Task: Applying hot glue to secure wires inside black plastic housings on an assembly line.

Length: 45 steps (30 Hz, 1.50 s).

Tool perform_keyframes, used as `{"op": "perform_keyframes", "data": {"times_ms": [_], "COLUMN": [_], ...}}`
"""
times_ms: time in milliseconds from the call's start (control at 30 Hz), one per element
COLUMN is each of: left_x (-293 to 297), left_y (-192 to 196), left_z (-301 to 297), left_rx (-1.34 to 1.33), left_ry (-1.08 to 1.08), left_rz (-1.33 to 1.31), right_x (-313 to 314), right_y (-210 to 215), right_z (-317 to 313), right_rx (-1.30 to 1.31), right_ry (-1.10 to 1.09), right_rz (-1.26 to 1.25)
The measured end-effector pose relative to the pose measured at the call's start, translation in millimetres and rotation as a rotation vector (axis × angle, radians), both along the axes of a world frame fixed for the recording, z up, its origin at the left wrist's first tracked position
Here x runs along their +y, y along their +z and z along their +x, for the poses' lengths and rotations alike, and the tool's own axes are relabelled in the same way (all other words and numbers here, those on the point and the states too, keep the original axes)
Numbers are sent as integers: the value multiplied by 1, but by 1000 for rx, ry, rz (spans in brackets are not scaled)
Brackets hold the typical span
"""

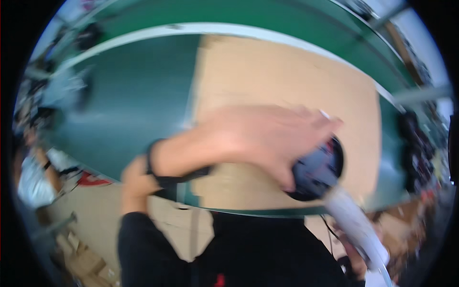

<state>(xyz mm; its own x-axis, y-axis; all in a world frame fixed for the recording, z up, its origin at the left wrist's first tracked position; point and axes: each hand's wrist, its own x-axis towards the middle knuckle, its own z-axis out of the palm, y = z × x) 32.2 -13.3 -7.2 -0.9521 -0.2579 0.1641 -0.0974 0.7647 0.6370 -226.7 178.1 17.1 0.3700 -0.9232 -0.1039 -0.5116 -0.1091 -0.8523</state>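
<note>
My left hand point(277, 138) reaches across from the left, blurred by motion. Its thumb lies along the left edge of a round black part point(318, 170) and its fingers reach over the upper edge, so it spans the part. Inside the part are grey and some red areas, too smeared to name. At lower right my right hand point(355, 256) is partly hidden behind a long, pale grey handheld tool point(356, 225), with its fingers around it. The tool's upper end meets the part's lower right side. A thin pale cord seems to leave its bottom end.
Tan board point(291, 71) covers part of the green table point(138, 95). A clear plastic bag point(67, 88) lies at far left, near another person point(36, 179). Dark items point(418, 148) line the right edge. Cardboard boxes point(86, 263) stand on the floor at lower left.
</note>
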Motion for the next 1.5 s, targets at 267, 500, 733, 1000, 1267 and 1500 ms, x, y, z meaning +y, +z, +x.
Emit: {"op": "perform_keyframes", "data": {"times_ms": [267,500,733,1000,1267,1500], "left_x": [24,41,93,106,92,44], "left_y": [-26,-23,-42,-59,-29,55], "left_z": [6,59,21,-3,37,35], "left_rx": [97,111,119,255,455,426], "left_ry": [10,271,501,584,789,782], "left_rz": [229,228,300,255,329,21], "right_x": [-82,43,10,-21,-24,-54], "right_y": [-51,-71,-30,-3,-58,-99], "right_z": [101,-59,-122,-145,-109,-57], "right_rx": [-682,-735,-365,131,731,389], "right_ry": [43,-473,-713,-656,-663,-437], "right_rz": [-59,35,-54,89,-470,-460]}}
